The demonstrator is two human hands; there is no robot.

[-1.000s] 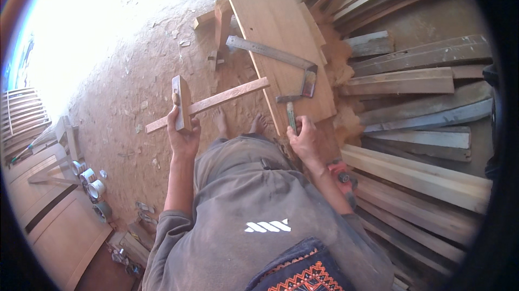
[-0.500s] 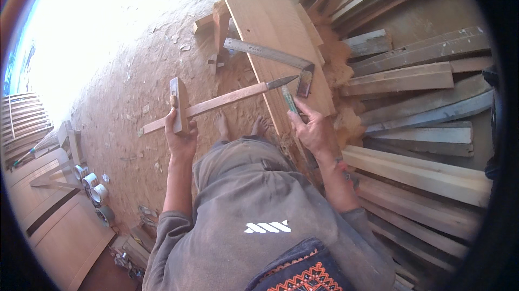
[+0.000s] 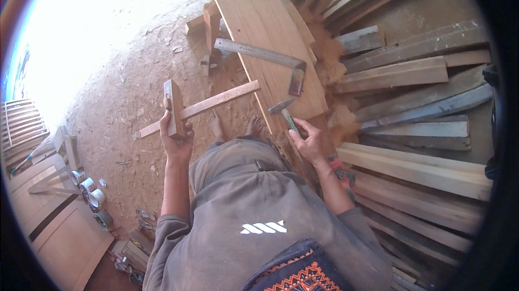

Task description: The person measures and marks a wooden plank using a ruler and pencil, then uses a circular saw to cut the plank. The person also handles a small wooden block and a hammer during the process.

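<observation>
Gripping, left hand (image 3: 175, 138): you clasp the wooden marking gauge (image 3: 186, 110) by its block.
Right hand (image 3: 309, 142): closed round the hammer (image 3: 285, 114), beside the wide plank (image 3: 265, 31).

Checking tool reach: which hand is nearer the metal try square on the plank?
Right. The right hand, gripping a hammer, sits just below the try square; the left hand is farther left.

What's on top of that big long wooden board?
A metal try square with a wooden handle lies across the big long wooden board. Near its lower edge the right hand holds a small hammer. Whatever is beneath the board is covered.
</observation>
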